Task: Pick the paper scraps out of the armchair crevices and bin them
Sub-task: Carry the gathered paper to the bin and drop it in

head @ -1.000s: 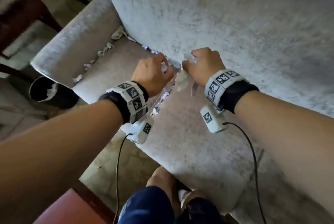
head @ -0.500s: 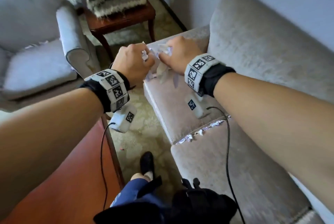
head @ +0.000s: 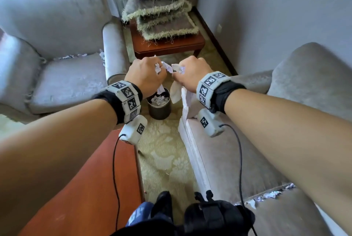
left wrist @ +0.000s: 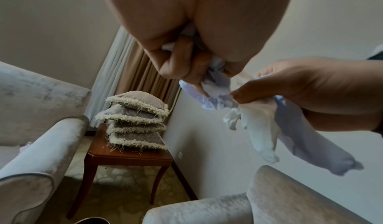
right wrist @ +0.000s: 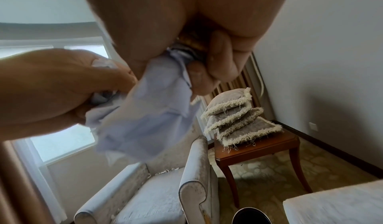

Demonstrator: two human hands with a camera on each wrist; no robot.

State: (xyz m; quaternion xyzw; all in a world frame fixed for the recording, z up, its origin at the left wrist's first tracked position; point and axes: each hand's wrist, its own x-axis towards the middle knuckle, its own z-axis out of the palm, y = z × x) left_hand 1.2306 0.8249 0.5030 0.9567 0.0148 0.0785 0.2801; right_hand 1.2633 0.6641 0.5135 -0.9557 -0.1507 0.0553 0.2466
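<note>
Both hands hover side by side over a dark round bin (head: 159, 110) that holds several white scraps. My left hand (head: 146, 76) grips a crumpled wad of paper scraps (head: 158, 68); a strip hangs below it toward the bin. My right hand (head: 190, 75) grips more paper scraps (head: 178, 91), with longer pieces dangling beside the bin's rim. In the left wrist view the left hand's fingers (left wrist: 186, 67) curl round the paper (left wrist: 216, 88). The right wrist view shows the right hand (right wrist: 207, 70) clutching a hanging sheet (right wrist: 149, 113). More scraps (head: 270, 195) line the right armchair's crevice.
A second grey armchair (head: 62, 83) at the left has scraps (head: 70, 57) in its back crevice. A wooden side table (head: 169, 45) with stacked fringed cushions (head: 158, 7) stands behind the bin. A red-brown table (head: 85, 188) lies at lower left. Patterned carpet (head: 163, 155) runs between the chairs.
Both hands lifted out of the armchair crevice with their scraps and swung left. They now hang over the bin instead of the seat.
</note>
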